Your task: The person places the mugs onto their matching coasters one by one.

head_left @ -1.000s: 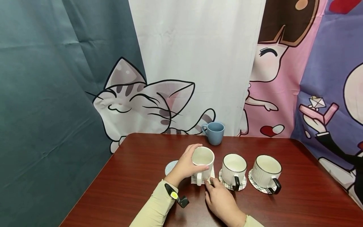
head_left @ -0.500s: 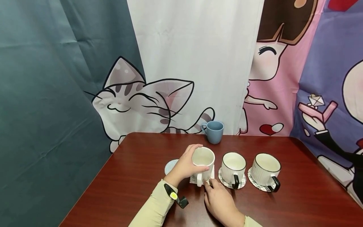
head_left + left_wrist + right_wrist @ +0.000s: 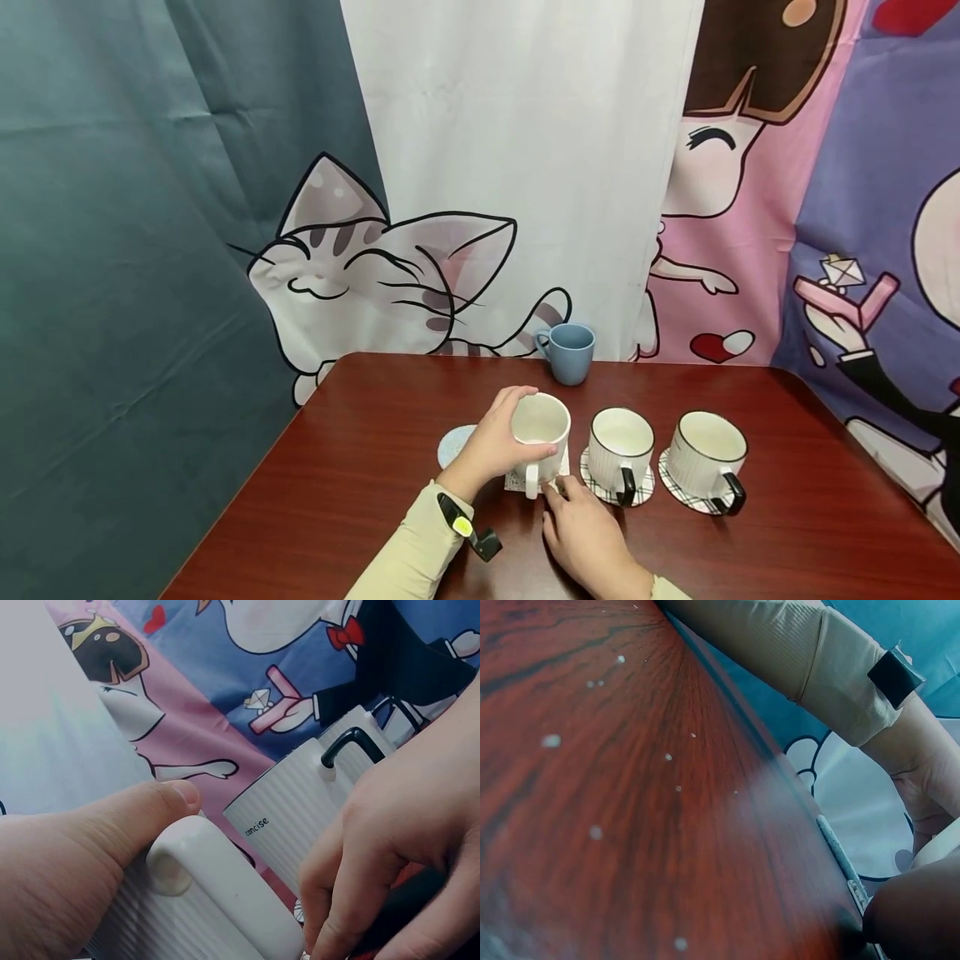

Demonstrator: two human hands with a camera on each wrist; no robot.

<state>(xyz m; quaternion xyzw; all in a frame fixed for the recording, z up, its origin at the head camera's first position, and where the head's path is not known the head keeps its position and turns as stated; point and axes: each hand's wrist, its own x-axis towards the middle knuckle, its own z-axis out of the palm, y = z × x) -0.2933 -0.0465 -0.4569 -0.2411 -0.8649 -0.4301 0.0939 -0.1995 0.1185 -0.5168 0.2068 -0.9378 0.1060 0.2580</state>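
Note:
A white ribbed mug [image 3: 551, 423] stands over a square patterned coaster [image 3: 516, 482], its white handle toward me. My left hand [image 3: 495, 442] grips the mug from the left, with the thumb across its near side and the fingers behind, mostly hidden. In the left wrist view the thumb lies beside the mug handle [image 3: 225, 889]. At the coaster's near edge, fingertips of my right hand [image 3: 588, 533] press down just in front of the mug. Whether the mug's base fully touches the coaster cannot be seen.
Two ribbed white mugs with black rims and handles, a nearer one [image 3: 618, 446] and a far-right one [image 3: 705, 454], stand on round checked coasters. A light blue round coaster [image 3: 453, 446] lies left. A blue mug [image 3: 570, 354] stands at the back edge of the brown table [image 3: 315, 500].
The view shifts slightly. Both hands, the mug and the coaster keep nearly the same places.

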